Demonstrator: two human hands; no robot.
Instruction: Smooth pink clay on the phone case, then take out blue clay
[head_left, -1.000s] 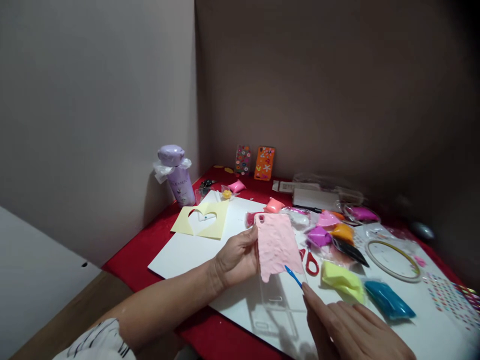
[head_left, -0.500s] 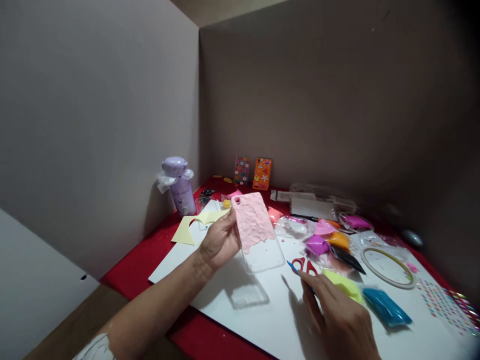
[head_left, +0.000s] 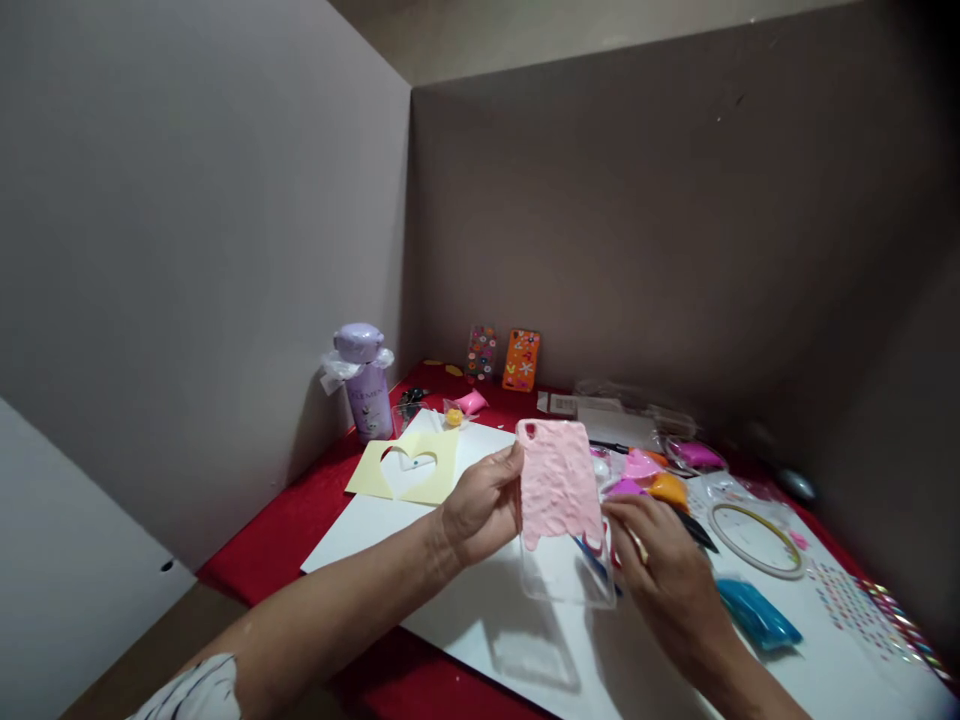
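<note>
Clay packets and a tape ring are crowding the right side; bare white board is lying open at left.

White sleeve with dark stripes

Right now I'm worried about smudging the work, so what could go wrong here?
The left hand grips the clear case at its edge, thumb beside the pink clay; a slip could dent it. The right hand holds a blue tool near the clay's drips and might scrape them. Held over the white board, the case could drop clay-first.
</note>
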